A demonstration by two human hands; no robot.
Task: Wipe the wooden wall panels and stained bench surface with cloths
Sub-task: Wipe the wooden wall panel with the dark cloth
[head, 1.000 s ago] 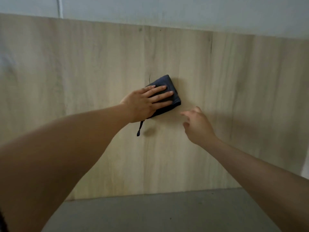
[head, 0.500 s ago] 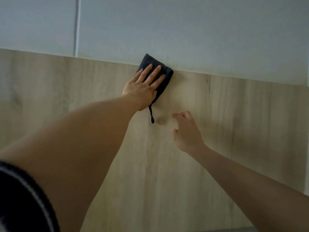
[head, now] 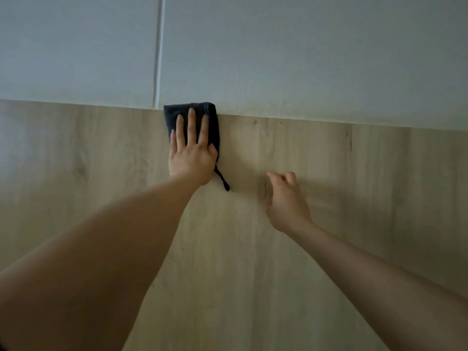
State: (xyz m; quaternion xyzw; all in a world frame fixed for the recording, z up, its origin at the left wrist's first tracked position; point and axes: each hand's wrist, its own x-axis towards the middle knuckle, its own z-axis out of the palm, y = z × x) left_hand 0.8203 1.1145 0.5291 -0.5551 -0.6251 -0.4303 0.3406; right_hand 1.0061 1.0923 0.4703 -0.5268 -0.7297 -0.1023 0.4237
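From the head view, the left hand [head: 192, 153] lies flat with straight, spread fingers pressing a folded dark cloth [head: 214, 127] against the wooden wall panel [head: 354, 198], so its grip is open on the fabric. The cloth sits at the panel's top edge, its upper border overlapping the grey wall [head: 304, 59] above, and a thin loop [head: 222, 179] hangs from it at about 5 o'clock. The right hand [head: 286, 201], at 4 o'clock from the cloth and apart from it, has loosely curled fingers holding nothing, near the panel.
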